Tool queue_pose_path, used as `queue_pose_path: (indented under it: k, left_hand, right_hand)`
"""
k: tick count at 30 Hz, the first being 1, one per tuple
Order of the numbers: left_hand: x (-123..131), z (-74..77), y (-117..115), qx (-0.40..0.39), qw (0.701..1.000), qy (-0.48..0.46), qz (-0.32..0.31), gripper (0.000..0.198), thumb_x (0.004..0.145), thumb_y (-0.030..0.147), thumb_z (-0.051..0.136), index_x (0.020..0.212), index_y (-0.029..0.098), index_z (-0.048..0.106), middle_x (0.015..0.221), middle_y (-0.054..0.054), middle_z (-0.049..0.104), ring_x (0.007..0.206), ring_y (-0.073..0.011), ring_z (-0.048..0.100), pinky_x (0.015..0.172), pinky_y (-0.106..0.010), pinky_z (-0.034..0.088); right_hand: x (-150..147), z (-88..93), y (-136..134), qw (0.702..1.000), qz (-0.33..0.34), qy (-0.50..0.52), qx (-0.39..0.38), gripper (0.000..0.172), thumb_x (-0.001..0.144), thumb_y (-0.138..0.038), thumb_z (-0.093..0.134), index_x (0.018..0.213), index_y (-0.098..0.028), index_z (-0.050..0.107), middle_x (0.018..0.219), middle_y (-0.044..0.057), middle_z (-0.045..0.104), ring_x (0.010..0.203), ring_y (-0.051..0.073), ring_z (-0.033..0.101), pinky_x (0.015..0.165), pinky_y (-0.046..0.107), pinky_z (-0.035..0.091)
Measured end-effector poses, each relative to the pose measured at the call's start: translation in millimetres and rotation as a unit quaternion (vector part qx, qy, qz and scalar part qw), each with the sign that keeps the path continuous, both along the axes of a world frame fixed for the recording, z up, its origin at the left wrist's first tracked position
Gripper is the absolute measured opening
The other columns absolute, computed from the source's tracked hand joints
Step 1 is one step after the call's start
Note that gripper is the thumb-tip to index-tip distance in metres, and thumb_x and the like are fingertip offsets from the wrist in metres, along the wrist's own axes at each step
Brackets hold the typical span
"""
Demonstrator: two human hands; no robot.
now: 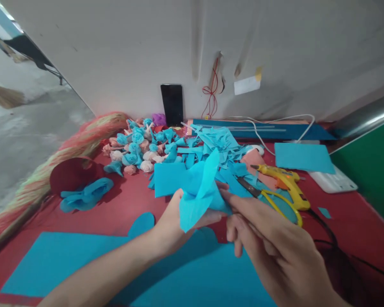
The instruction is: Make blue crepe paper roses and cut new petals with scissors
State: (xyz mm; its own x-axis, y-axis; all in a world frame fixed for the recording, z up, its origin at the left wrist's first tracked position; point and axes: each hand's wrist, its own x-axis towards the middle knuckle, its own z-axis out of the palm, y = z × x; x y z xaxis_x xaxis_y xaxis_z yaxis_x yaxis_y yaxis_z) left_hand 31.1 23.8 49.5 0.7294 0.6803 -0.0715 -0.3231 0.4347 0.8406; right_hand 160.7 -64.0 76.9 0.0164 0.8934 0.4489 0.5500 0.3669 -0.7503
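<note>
A blue paper flower [200, 194] with flared petals is held up in front of me, above the table. My left hand [176, 217] is closed around its lower part from the left, the fingers mostly hidden behind the petals. From the right, my right hand [262, 230] pinches the flower's edge between thumb and fingers. Below both hands lies a large blue paper sheet [67, 260]. Just past the flower is a smaller blue paper rectangle [168, 179]. Scissors [272, 200] with yellow handles lie beyond my right hand.
A yellow glue gun [289, 181] with its black cord lies at right. Finished paper roses [137, 147] and blue scraps [219, 145] pile at the back. A phone [173, 104] leans on the wall. Left are a dark red roll [68, 175], blue petals [86, 195] and a bristly broom [60, 153].
</note>
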Motion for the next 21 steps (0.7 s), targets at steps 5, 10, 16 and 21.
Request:
queue_pose_path:
  k: [5, 10, 16, 21]
  left_hand:
    - [-0.1, 3.8, -6.0, -0.018, 1.0, -0.009, 0.015, 0.045, 0.055, 0.038, 0.075, 0.092, 0.019, 0.06, 0.095, -0.006, 0.059, 0.097, -0.0257, 0.052, 0.084, -0.037, 0.039]
    - [1.8, 8.0, -8.3, -0.034, 0.999, -0.036, 0.004, 0.045, 0.056, 0.039, 0.074, 0.092, 0.018, 0.057, 0.079, -0.003, 0.058, 0.071, -0.019, 0.056, 0.071, -0.034, 0.04]
    - [1.6, 6.4, -8.7, -0.035, 0.998, -0.051, 0.003, 0.04, 0.06, 0.038, 0.073, 0.089, 0.017, 0.056, 0.074, -0.002, 0.055, 0.069, -0.0165, 0.053, 0.06, -0.027, 0.039]
    - [1.6, 8.3, -7.8, -0.031, 0.999, -0.027, 0.021, 0.039, 0.058, 0.042, 0.074, 0.084, 0.017, 0.059, 0.075, -0.003, 0.055, 0.082, -0.02, 0.054, 0.075, -0.032, 0.041]
  right_hand:
    - [-0.5, -9.5, -4.5, 0.982, -0.068, -0.148, 0.093, 0.052, 0.083, -0.005, 0.043, 0.131, -0.023, 0.038, 0.123, 0.001, 0.052, 0.095, 0.013, 0.06, 0.086, 0.019, 0.048]
    - [-2.1, -9.3, -7.1, 0.98, -0.063, -0.162, 0.096, 0.053, 0.084, -0.005, 0.04, 0.133, -0.022, 0.034, 0.129, -0.003, 0.048, 0.105, 0.01, 0.055, 0.088, 0.013, 0.044]
    - [-2.5, -10.5, -6.1, 0.988, -0.059, -0.117, 0.086, 0.053, 0.082, -0.004, 0.045, 0.131, -0.025, 0.038, 0.129, -0.005, 0.047, 0.101, 0.007, 0.055, 0.09, 0.011, 0.041]
    - [-4.8, -9.6, -4.0, 0.996, -0.046, -0.051, 0.053, 0.053, 0.08, -0.001, 0.045, 0.127, -0.025, 0.042, 0.126, -0.004, 0.05, 0.077, 0.005, 0.059, 0.076, 0.011, 0.048]
